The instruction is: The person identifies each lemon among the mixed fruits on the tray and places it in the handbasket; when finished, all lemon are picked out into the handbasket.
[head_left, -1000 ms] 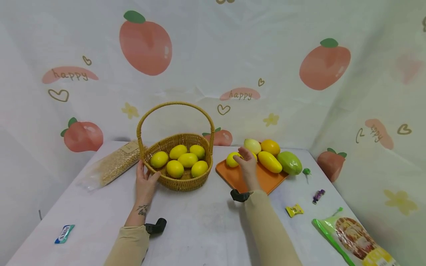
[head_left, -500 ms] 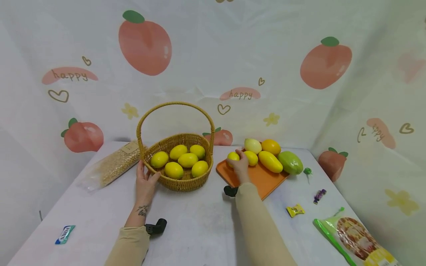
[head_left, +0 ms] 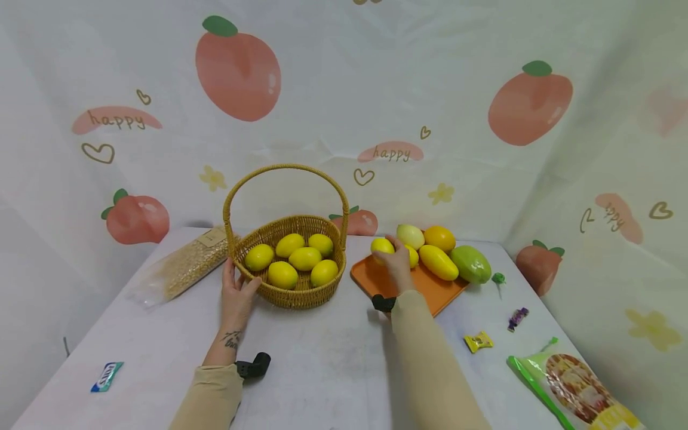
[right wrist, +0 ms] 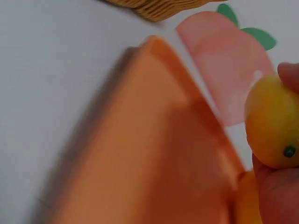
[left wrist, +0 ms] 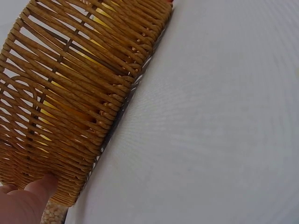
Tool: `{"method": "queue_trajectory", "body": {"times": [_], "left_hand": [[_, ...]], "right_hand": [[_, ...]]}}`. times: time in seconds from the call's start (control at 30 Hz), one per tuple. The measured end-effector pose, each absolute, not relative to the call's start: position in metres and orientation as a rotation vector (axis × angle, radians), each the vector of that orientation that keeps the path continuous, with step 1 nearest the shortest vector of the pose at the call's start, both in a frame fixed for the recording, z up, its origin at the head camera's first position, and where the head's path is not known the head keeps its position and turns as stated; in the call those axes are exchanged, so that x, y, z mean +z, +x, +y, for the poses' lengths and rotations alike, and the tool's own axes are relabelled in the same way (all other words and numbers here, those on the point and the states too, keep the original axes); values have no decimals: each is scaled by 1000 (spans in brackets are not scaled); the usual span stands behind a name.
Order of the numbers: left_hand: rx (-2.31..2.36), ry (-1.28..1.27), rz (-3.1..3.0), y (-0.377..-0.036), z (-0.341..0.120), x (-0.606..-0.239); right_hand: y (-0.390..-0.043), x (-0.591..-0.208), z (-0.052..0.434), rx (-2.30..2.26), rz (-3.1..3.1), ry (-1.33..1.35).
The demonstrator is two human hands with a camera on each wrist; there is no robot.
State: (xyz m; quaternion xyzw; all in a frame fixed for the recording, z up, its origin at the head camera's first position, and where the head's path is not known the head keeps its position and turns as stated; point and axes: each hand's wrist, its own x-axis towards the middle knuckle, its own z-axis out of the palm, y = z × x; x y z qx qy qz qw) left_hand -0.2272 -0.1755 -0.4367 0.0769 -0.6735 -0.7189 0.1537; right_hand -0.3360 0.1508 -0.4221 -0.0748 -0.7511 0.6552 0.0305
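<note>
A wicker basket [head_left: 292, 295] with a tall handle holds several yellow lemons [head_left: 304, 258]. My left hand [head_left: 236, 292] rests flat against its left wall, fingers straight; in the left wrist view a fingertip [left wrist: 44, 184] touches the weave of the basket [left wrist: 79, 88]. My right hand [head_left: 396, 263] grips a yellow lemon [head_left: 382, 245] lifted just above the orange tray [head_left: 376, 280]. The right wrist view shows that lemon [right wrist: 273, 126] held in my fingers over the tray [right wrist: 154, 154].
On the tray lie another lemon [head_left: 411, 255], a pale fruit [head_left: 410, 235], an orange [head_left: 439, 237], a yellow mango [head_left: 438, 261] and a green fruit [head_left: 470, 264]. A bag of grains [head_left: 185, 266] lies left; wrapped candies [head_left: 477, 341] and a snack bag [head_left: 577, 382] lie right.
My right hand reached to the leftmost lemon on the tray, closed round it and lifted it slightly. The left hand stayed on the basket.
</note>
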Motion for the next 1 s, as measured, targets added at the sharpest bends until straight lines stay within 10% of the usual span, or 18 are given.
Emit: {"method": "queue_trajectory", "body": {"times": [1.0], "left_hand": [[-2083, 233, -1922, -229, -175, -436]], "right_hand": [[-297, -380, 95, 2302, -2398, 946]]}}
